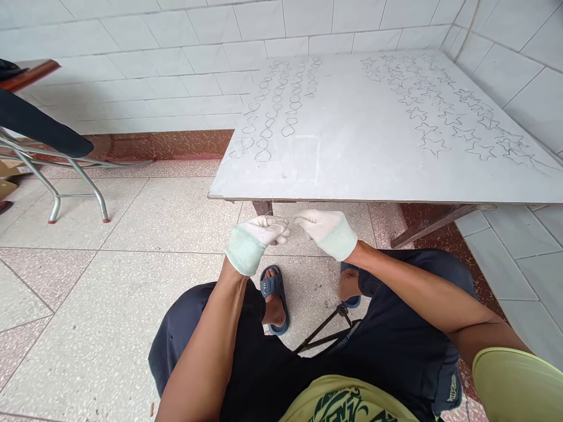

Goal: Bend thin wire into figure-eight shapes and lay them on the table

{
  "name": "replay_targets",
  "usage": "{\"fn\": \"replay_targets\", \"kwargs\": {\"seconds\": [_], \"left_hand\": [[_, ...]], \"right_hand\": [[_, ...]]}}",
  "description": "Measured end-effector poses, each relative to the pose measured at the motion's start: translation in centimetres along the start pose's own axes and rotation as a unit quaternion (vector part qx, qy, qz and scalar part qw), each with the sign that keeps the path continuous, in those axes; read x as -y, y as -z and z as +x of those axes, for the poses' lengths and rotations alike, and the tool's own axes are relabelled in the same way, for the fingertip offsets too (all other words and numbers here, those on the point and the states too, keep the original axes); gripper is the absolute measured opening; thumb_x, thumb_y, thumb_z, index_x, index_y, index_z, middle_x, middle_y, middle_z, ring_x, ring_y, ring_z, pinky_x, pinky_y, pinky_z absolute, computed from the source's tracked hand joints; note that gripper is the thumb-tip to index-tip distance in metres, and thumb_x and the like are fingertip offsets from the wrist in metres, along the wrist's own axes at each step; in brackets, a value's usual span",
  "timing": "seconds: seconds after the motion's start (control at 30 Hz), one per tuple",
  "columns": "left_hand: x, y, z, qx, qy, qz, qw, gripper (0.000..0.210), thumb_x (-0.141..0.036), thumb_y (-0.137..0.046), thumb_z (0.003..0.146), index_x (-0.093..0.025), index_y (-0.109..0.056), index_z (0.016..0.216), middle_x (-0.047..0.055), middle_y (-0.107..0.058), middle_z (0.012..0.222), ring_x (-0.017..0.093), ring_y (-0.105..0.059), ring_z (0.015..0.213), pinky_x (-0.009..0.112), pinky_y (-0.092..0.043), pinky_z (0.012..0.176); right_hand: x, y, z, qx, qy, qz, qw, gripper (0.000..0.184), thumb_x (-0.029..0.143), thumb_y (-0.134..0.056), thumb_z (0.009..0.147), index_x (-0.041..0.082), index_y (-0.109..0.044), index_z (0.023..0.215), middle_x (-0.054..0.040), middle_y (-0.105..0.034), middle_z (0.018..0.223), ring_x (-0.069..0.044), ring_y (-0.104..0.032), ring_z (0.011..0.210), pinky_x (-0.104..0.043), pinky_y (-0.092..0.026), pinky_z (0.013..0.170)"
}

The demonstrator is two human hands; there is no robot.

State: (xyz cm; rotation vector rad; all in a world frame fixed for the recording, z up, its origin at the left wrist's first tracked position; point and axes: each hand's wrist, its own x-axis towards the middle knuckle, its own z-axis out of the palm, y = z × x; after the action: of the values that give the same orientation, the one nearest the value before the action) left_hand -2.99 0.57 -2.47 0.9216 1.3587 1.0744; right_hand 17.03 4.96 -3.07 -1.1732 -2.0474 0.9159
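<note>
Both of my hands wear white gloves with pale green cuffs and are held just in front of the table edge. My left hand [265, 230] has its fingers closed in a pinch. A thin wire [272, 206] sticks up from its fingertips. Facing it, my right hand [320, 227] pinches close by, its fingertips a little apart from the left ones. The wire between them is very fine, and its full shape cannot be made out. On the white table [343, 170] lie rows of figure-eight wire loops [263, 153] at the left and many star-shaped wires [433, 143] at the right.
Tiled walls [246, 53] border the table at the back and right. A wooden table leg [413, 228] slants below it. At the far left are a metal-legged folding stool [83, 179], another person's dark-clothed leg [39, 123] and a brown tabletop [37, 73].
</note>
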Motion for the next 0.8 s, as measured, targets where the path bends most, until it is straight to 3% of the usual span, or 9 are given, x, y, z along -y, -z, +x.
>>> {"fn": "replay_targets", "kwargs": {"seconds": [0.13,0.27,0.37,0.53,0.8], "left_hand": [[0.1,0.1,0.1,-0.002,0.006,0.025,1.000,0.036,-0.041,-0.095,0.059,-0.016,-0.077,0.079,0.008,-0.077,0.072,0.019,-0.070,0.066,0.029,-0.049,0.064],[0.6,0.2,-0.1,-0.003,-0.019,0.026,0.999,0.035,-0.041,-0.091,0.065,-0.015,-0.079,0.086,0.008,-0.078,0.072,0.018,-0.070,0.064,0.029,-0.048,0.064],[0.6,0.2,-0.2,-0.004,-0.015,0.015,1.000,0.034,-0.040,-0.091,0.066,-0.014,-0.079,0.086,0.007,-0.076,0.068,0.018,-0.070,0.063,0.029,-0.048,0.063],[-0.1,0.4,-0.2,0.024,0.021,-0.037,0.999,0.043,-0.037,-0.097,0.056,-0.012,-0.077,0.085,0.009,-0.078,0.074,0.016,-0.068,0.058,0.027,-0.048,0.059],[-0.6,1.3,0.3,0.027,0.016,-0.032,0.999,0.046,-0.033,-0.098,0.054,-0.010,-0.076,0.088,0.009,-0.077,0.075,0.013,-0.066,0.056,0.024,-0.047,0.054]], "right_hand": [[-0.4,-0.2,-0.4,-0.019,0.028,0.042,0.999,0.029,0.025,-0.061,0.098,0.029,-0.088,0.108,0.0034,-0.082,0.086,-0.014,-0.073,0.074,-0.024,-0.055,0.076],[0.3,-0.1,-0.6,0.010,-0.037,0.132,0.991,0.030,0.031,-0.061,0.097,0.024,-0.087,0.109,0.0032,-0.076,0.071,-0.012,-0.064,0.059,-0.024,-0.050,0.061],[1.0,0.2,-0.5,0.030,-0.060,0.179,0.982,0.030,0.032,-0.062,0.094,0.022,-0.087,0.107,0.0039,-0.069,0.061,-0.012,-0.059,0.055,-0.024,-0.048,0.057],[1.0,0.7,0.0,0.062,-0.066,0.203,0.975,0.028,0.031,-0.063,0.093,0.019,-0.086,0.104,0.0037,-0.068,0.060,-0.012,-0.061,0.056,-0.024,-0.049,0.057],[0.8,1.0,0.4,0.053,-0.045,0.176,0.982,0.022,0.026,-0.065,0.093,0.022,-0.085,0.101,0.0033,-0.077,0.071,-0.015,-0.075,0.079,-0.028,-0.058,0.085]]}}
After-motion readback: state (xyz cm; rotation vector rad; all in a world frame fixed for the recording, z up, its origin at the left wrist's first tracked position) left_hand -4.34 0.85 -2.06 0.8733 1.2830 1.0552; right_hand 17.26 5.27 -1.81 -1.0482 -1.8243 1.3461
